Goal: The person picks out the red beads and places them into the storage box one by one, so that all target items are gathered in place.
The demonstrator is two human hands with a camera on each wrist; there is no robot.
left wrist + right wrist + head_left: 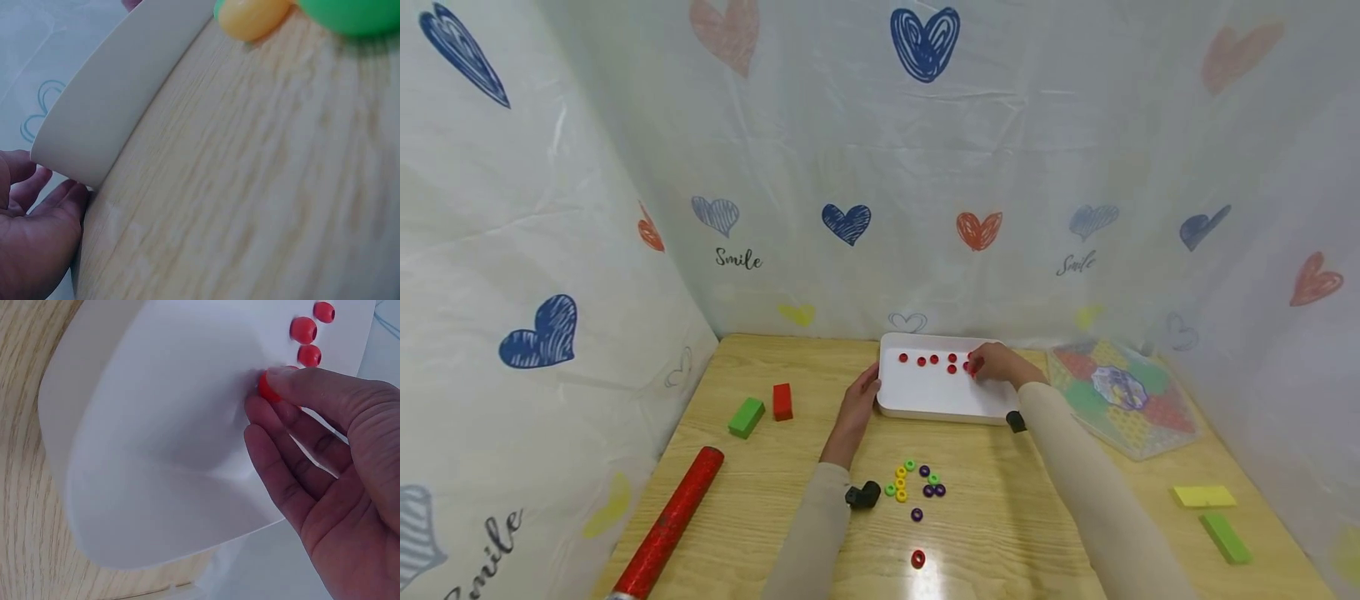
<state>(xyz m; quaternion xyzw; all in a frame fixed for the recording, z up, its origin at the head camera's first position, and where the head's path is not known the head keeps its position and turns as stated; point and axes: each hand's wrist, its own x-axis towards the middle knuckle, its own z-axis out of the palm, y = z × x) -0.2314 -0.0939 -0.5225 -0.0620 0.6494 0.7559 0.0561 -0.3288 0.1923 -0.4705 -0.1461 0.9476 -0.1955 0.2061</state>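
A shallow white tray lies at the back middle of the table, with several red beads inside along its far side. At the tray's left end, my left hand holds the edge, fingers and thumb against its wall. My right hand reaches over the tray's right part. Between its thumb and fingertips it pinches a red bead, low over the tray floor. Other red beads sit close beside those fingertips, partly hidden by the hand.
Yellow, green and purple beads lie loose before the tray, with a red bead nearer. Leftward are a green block, red block and red tube. A patterned game board, yellow block and green block lie right.
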